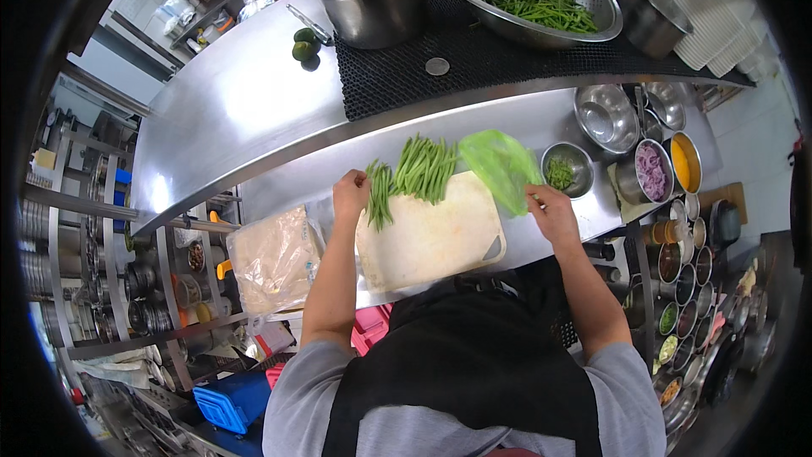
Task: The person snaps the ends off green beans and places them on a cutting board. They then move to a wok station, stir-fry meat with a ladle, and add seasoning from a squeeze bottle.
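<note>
Two piles of green beans lie across the far edge of a pale cutting board [438,235], a larger pile [425,168] in the middle and a smaller pile [380,195] at its left. My left hand [352,197] is at the left side of the smaller pile; its fingertips are together, and whether they grip a bean cannot be told. A thin light-green plastic bag [501,162] spreads to the right of the beans. Its lower right edge is pinched between the thumb and fingers of my right hand [550,208].
A steel bowl of chopped greens [566,169] stands right of the bag, near pots of chopped purple onion [652,171] and orange liquid [685,162]. A plastic-wrapped package [276,260] lies left. On the raised shelf are a colander of greens [536,3] and steel pots [380,13].
</note>
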Demonstrator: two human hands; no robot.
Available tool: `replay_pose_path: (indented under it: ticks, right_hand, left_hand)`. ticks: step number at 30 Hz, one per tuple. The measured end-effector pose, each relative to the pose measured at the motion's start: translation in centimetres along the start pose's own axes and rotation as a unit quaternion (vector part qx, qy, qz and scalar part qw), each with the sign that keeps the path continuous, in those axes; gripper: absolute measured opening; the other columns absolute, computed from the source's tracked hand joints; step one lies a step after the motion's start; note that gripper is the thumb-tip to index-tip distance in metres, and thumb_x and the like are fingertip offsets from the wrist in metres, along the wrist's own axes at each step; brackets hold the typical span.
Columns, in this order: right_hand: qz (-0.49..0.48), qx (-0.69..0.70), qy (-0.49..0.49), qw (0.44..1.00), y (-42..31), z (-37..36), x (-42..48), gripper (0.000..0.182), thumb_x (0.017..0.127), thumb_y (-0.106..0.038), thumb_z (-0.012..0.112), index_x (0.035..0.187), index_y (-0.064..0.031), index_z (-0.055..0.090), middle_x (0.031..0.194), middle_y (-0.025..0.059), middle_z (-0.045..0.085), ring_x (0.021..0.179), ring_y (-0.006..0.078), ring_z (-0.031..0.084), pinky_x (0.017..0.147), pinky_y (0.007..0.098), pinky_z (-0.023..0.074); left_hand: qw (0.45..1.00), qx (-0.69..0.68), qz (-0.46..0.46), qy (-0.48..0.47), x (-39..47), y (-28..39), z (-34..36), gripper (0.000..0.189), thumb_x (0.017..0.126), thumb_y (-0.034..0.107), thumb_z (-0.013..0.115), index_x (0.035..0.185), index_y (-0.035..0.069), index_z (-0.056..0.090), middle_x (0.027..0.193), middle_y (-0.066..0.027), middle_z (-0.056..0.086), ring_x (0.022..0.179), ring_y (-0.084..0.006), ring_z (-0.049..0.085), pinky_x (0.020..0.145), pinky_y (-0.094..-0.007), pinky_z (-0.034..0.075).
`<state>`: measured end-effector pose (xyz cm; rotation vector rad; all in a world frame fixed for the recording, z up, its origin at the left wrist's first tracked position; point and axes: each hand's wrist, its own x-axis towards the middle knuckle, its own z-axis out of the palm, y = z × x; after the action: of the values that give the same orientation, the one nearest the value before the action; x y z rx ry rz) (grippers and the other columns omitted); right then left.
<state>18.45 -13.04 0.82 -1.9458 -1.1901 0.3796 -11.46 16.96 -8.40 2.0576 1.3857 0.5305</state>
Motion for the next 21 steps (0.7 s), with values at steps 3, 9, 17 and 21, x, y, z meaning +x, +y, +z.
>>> replay_pose_path:
  ticks: [3, 9, 17, 21]
  right_hand:
    - [-0.025, 0.005, -0.022, 0.999, -3.3, 1.0, 0.2, 0.017, 0.086, -0.009, 0.063, 0.100, -0.0006, 0.067, 0.092, 0.0160, 0.068, 0.077, 0.0305, 0.066, 0.066, 0.0363, 0.0529]
    - [-0.110, -0.035, -0.088, 0.989, -7.4, 2.0, 0.7, 0.023, 0.090, -0.021, 0.059, 0.101, -0.0013, 0.065, 0.088, 0.0167, 0.067, 0.078, 0.0344, 0.064, 0.069, 0.0421, 0.0509]
    - [-0.115, -0.070, -0.149, 0.980, -7.6, 1.2, -0.5, 0.021, 0.089, -0.021, 0.061, 0.083, -0.0019, 0.064, 0.075, 0.0163, 0.063, 0.074, 0.0371, 0.061, 0.064, 0.0448, 0.0470]
    - [-0.144, -0.042, -0.127, 0.981, -7.9, 1.0, -0.6, 0.019, 0.088, -0.020, 0.062, 0.084, -0.0018, 0.065, 0.075, 0.0158, 0.063, 0.070, 0.0364, 0.061, 0.061, 0.0428, 0.0473]
  left_hand:
    - [0.987, -0.090, 0.085, -0.099, -2.1, 5.3, -1.4, 0.016, 0.079, 0.011, 0.068, 0.092, 0.003, 0.068, 0.082, -0.0119, 0.070, 0.073, -0.0231, 0.067, 0.070, -0.0310, 0.053]
    - [0.917, -0.156, 0.222, -0.294, -6.0, 13.9, -2.2, 0.016, 0.082, 0.012, 0.071, 0.096, 0.005, 0.069, 0.076, -0.0039, 0.065, 0.067, -0.0114, 0.057, 0.057, -0.0266, 0.044]
    - [0.868, -0.129, 0.377, -0.298, -6.9, 16.5, -1.1, 0.016, 0.082, 0.013, 0.069, 0.097, 0.007, 0.070, 0.083, -0.0088, 0.067, 0.075, -0.0236, 0.063, 0.067, -0.0329, 0.049]
    - [0.852, -0.178, 0.411, -0.272, -8.1, 18.6, -0.9, 0.017, 0.082, 0.012, 0.069, 0.098, 0.005, 0.070, 0.086, -0.0120, 0.068, 0.078, -0.0268, 0.064, 0.071, -0.0338, 0.050]
